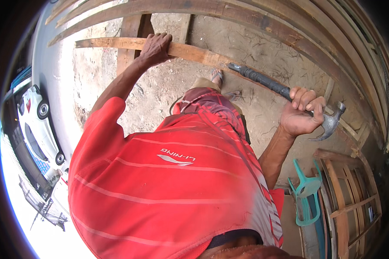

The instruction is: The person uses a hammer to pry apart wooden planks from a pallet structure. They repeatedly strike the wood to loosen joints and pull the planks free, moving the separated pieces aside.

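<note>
My left hand (156, 48) grips a long, narrow wooden board (194, 54) from above, its fingers curled over the edge. In my right hand (302, 111) is a claw hammer, held close under its metal head (331, 122), with the claw pointing down. The hammer's black handle (262, 77) runs from my fist towards the upper left. Its butt end overlaps the board in this view; I cannot tell whether they touch. Beneath the board's left part is a wider timber (127, 32), lying crosswise.
Several long timbers (246, 17) curve across the far side. A green plastic chair (308, 187) stands at the right, beside stacked wooden frames (340, 200). My sandalled foot (217, 77) is on the dirt ground (142, 90). A white car (35, 126) is parked beyond, at the left.
</note>
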`<state>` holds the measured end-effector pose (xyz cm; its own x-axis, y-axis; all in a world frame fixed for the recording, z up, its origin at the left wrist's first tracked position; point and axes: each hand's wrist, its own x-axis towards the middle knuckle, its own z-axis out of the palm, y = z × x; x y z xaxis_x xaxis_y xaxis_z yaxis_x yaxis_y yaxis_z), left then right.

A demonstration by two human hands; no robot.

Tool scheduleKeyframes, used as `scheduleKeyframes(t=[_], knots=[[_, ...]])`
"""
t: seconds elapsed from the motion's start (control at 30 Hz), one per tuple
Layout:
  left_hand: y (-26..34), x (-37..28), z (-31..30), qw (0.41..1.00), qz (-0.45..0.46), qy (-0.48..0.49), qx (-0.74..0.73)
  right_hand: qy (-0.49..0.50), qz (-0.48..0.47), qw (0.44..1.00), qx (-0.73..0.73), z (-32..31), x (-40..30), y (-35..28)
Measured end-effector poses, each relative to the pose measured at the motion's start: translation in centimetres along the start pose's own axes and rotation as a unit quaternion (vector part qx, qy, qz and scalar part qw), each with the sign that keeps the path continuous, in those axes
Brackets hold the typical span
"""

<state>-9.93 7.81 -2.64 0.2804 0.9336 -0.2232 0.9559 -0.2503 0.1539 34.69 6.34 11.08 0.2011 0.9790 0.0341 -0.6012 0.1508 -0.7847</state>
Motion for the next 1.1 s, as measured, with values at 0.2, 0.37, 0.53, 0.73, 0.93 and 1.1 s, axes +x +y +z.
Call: scheduleKeyframes(t=[0.2, 0.37, 0.53, 0.73, 0.93, 1.1], knots=[[-0.7, -0.3, -1.0, 1.0, 0.011, 0.016, 0.009, 0.118, 0.067, 0.988, 0.078, -6.8, 0.7, 3.2], [-0.7, -0.2, -0.5, 1.0, 0.01, 0.008, 0.017, -0.067, 0.027, 0.997, -0.009, 1.7, 1.4, 1.6], [-1.4, -0.2, 0.1, 0.998, 0.011, 0.054, 0.004, -0.288, -0.004, 0.947, -0.142, 8.9, -0.7, 1.4], [-1.0, -0.4, 1.0, 0.997, -0.001, 0.072, -0.016, -0.201, 0.043, 0.978, -0.038, 2.7, 3.7, 1.2], [-0.7, -0.8, 1.1, 0.996, 0.005, 0.092, -0.016, -0.327, 0.039, 0.936, -0.123, 9.1, 0.9, 2.1], [-0.7, -1.1, 0.2, 0.999, -0.022, 0.022, -0.018, -0.361, 0.065, 0.892, -0.262, 12.8, -0.2, 2.8]])
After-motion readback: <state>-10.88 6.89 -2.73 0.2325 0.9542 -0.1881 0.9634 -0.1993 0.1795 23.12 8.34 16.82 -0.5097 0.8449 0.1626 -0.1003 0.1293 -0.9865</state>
